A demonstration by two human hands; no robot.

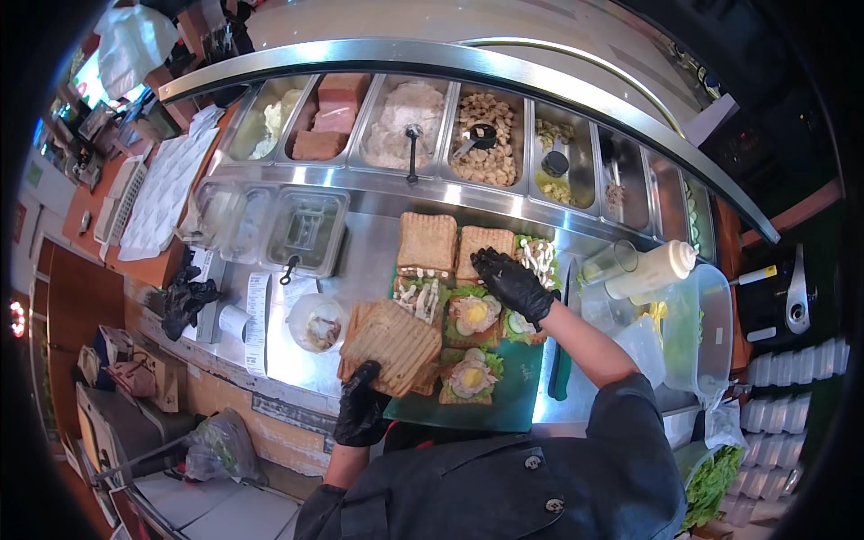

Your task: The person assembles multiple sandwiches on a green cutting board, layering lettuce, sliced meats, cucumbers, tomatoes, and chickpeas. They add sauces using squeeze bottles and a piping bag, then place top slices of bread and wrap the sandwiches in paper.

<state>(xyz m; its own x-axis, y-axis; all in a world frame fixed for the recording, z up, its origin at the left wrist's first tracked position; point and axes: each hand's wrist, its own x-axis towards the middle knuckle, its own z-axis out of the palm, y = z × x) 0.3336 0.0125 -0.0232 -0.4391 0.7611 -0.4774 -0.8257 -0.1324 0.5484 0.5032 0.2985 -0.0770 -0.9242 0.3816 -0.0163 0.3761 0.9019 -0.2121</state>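
In a black glove, my left hand [362,407] grips several toasted bread slices [391,344] at their lower edge, over the left side of a green cutting board [513,385]. My right hand [511,283], gloved too, lies with its fingers on a toasted slice [482,244] at the board's back. Left of that slice is another toasted slice [426,243]. Open sandwiches with lettuce, cucumber and a yellow-centred filling [474,314] stand in front of my right hand. White sauce strips cover the lettuce on a sandwich [538,258] beside it. What lies under the held slices is partly hidden.
Steel food pans [489,135] line the back beneath a metal rail [378,50]. A green-handled knife [561,364] lies right of the board, near a sauce bottle [658,266] and a plastic tub [702,337]. To the left are a clear bowl [317,322] and a lidded container [305,229].
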